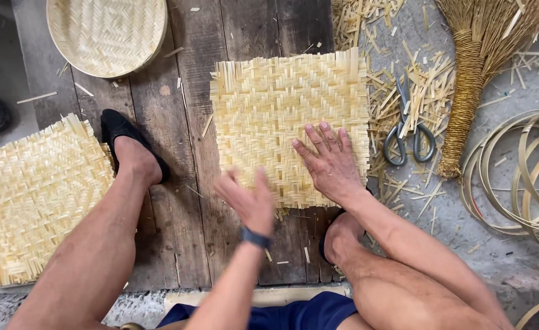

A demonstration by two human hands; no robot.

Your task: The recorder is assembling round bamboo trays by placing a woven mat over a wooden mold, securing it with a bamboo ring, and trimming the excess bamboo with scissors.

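Observation:
A square woven bamboo mat [281,104] lies flat on the dark wooden planks [184,201] in front of me. My right hand [329,160] rests palm down on the mat's near right part, fingers spread. Just off the mat's near left corner, my left hand [247,198] hovers open and a little blurred, holding nothing. A dark band sits on my left wrist. Both my bare legs frame the mat, the left foot in a black shoe [125,140].
A second woven mat [31,195] lies at the left. A round woven tray [105,33] sits at the top left. Right of the mat are scissors [409,131] among bamboo offcuts, a straw broom [471,79] and coiled bamboo hoops [520,177].

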